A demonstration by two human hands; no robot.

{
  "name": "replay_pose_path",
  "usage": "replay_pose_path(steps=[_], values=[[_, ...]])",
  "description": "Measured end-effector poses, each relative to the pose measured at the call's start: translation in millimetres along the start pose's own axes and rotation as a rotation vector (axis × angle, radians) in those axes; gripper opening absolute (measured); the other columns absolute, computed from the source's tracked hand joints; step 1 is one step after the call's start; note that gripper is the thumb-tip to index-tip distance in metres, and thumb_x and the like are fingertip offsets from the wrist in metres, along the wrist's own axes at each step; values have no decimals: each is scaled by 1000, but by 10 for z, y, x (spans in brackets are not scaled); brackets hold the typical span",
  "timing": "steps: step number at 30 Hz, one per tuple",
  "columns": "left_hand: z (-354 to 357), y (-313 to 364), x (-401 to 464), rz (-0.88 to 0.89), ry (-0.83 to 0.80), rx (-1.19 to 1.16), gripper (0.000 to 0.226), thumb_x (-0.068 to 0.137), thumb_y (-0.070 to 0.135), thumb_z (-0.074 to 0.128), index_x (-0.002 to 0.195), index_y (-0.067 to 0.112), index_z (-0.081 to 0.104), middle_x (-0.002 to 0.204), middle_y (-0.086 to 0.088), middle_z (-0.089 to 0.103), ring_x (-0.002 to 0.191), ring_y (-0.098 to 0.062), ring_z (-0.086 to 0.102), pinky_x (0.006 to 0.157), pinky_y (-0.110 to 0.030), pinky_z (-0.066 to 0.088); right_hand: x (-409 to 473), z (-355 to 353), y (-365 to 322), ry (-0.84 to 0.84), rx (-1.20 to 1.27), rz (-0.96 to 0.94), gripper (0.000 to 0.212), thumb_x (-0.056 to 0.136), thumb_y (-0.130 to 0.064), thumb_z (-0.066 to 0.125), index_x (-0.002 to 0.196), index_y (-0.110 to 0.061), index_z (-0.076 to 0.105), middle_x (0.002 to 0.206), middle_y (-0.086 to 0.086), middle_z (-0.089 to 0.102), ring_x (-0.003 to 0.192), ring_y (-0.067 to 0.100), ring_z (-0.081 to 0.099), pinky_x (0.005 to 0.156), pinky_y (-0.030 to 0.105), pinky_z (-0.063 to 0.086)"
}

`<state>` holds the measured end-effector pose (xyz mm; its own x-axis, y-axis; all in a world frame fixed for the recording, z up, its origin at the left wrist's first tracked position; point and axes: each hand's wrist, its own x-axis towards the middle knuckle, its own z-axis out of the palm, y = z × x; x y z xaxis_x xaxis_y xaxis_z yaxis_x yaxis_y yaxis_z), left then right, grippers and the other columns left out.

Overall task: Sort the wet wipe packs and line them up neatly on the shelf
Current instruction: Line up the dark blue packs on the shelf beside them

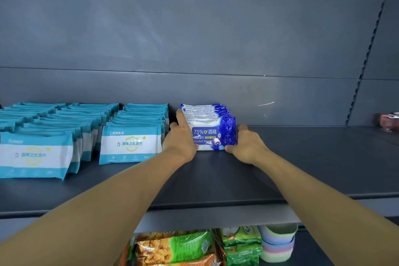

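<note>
Two hands bracket a row of dark blue alcohol wipe packs [212, 134] standing upright, front to back, on the grey shelf [302, 157]. The left hand [180, 140] presses flat against the row's left side with fingers straight; the right hand [246, 143] presses its right side, thumb at the front pack's lower corner. Just left stand rows of teal-and-white wipe packs [131, 142]. Below, snack bags [172, 246] and stacked pastel cups [277, 242] fill the lower shelf.
</note>
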<state>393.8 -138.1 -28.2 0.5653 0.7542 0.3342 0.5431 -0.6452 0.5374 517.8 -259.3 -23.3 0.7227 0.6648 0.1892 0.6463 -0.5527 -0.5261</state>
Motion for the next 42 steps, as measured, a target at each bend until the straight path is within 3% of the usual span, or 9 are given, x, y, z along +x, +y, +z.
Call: replay_pose_path(steps=[4, 7, 11, 15, 20, 27, 32, 35, 42], values=[[-54, 70, -86, 8, 26, 68, 104, 75, 14, 76, 148, 17, 1, 143, -16, 28, 130, -30, 37, 103, -41, 42, -120, -96, 28, 9, -57, -19, 67, 83, -35, 70, 133, -10, 34, 135, 13, 43, 124, 28, 45, 94, 39, 47], [-159, 162, -233, 65, 48, 184, 89, 80, 18, 72, 146, 13, 11, 142, -15, 27, 133, -31, 29, 104, -41, 37, -249, -189, 29, 37, -79, -64, 67, 83, -35, 69, 135, -11, 34, 138, 12, 40, 127, 28, 41, 96, 37, 45], [-428, 300, -485, 103, 32, 338, 51, 92, 26, 57, 134, 10, 33, 135, -11, 40, 125, -28, 38, 89, -39, 41, -496, -342, -5, 38, -106, -152, 55, 85, -33, 67, 130, -14, 42, 136, 8, 43, 128, 24, 39, 96, 37, 44], [-751, 391, -833, 92, -7, 446, 39, 93, 27, 52, 129, 13, 41, 124, -9, 53, 113, -30, 52, 75, -35, 37, -819, -503, -67, 47, -117, -263, 45, 86, -28, 64, 125, -13, 46, 130, 8, 50, 121, 24, 46, 94, 37, 46], [-1034, 402, -1450, 76, -85, 505, 36, 95, 33, 49, 127, 18, 47, 125, -9, 55, 114, -32, 53, 82, -36, 41, -1296, -565, -145, 46, -126, -401, 39, 89, -23, 60, 123, -9, 49, 126, 11, 55, 118, 29, 49, 94, 44, 45], [-1081, 222, -2332, 103, -189, 508, 32, 96, 33, 45, 124, 18, 49, 125, -11, 55, 113, -34, 53, 82, -38, 42, -2134, -286, -130, -13, -115, -498, 47, 88, -25, 62, 130, -11, 47, 130, 9, 52, 121, 27, 49, 96, 40, 43], [-824, -132, -2862, 108, -302, 441, 33, 95, 35, 47, 125, 22, 49, 124, -9, 58, 114, -33, 54, 85, -40, 45, -2687, 148, 101, -120, -134, -450, 41, 86, -26, 62, 124, -14, 49, 123, 7, 53, 113, 28, 52, 86, 36, 45], [-581, -411, -3146, 125, -380, 411, 33, 94, 35, 49, 124, 22, 50, 122, -8, 60, 113, -32, 56, 89, -41, 45, -2970, 464, 321, -198, -162, -400, 44, 85, -26, 63, 125, -12, 50, 124, 10, 52, 114, 30, 51, 90, 42, 45], [181, -1209, -3850, 113, -668, 319, 35, 97, 36, 47, 128, 20, 48, 117, -7, 60, 106, -27, 57, 77, -36, 47, -3709, 1283, 862, -419, -180, -156, 45, 89, -25, 60, 130, -10, 47, 126, 11, 50, 113, 29, 51, 90, 41, 47]])
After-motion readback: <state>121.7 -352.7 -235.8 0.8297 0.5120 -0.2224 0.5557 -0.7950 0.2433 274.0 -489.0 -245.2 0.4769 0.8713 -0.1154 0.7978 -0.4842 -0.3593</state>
